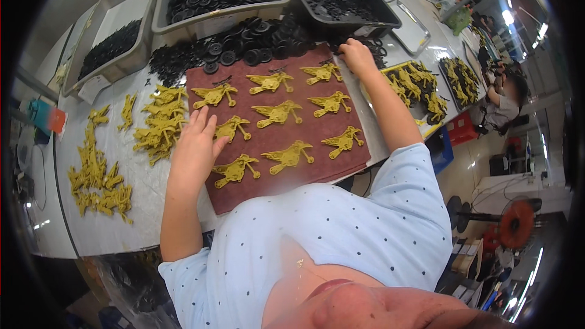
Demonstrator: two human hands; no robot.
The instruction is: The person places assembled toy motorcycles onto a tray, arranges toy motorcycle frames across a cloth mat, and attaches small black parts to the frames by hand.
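Observation:
Yellow plastic parts (277,114) lie in three rows on a dark red mat (244,152). My left hand (198,135) rests at the mat's left edge with its fingers stretched and spread, beside a yellow part (233,128) that it partly covers. At the far right corner of the mat, my right hand (356,58) has its fingers bent together, near small black parts (375,49); whatever is at its fingertips is hidden. Thin black pieces (277,70) lie at the tops of the far-row yellow parts.
Black wheels (259,42) are heaped beyond the mat. Behind stand a grey bin (222,19) of wheels, another grey bin (116,70) and a black bin (365,15). Yellow parts (161,119) are piled at left. Filled trays (414,88) lie right; a person (506,103) sits farther off.

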